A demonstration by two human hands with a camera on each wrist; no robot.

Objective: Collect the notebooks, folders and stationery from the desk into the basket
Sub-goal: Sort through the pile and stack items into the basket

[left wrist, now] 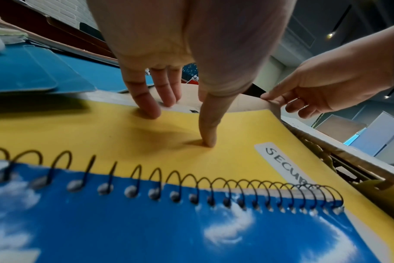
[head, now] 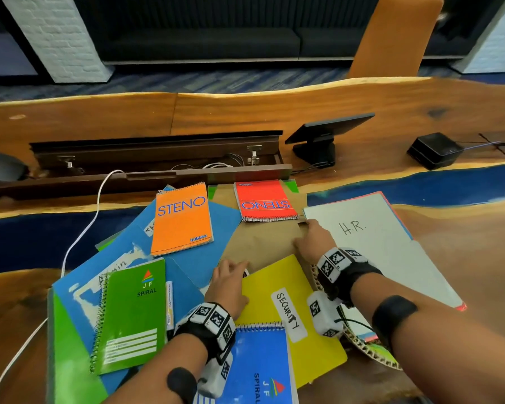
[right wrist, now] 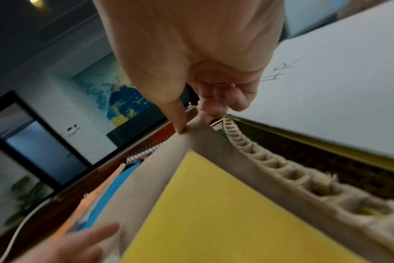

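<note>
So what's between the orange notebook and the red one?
Between the orange notebook and the red notebook, the head view shows blue folder and brown cardboard.

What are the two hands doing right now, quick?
Left hand: open, straight fingers pressing on the yellow SECURITY folder.
Right hand: pinching the edge of the brown paper sheet.

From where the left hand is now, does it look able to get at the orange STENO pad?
Probably yes. The orange STENO pad lies uncovered on top of the blue folder, just beyond the left hand, which only rests its fingertips on the yellow folder and grips nothing.
</note>
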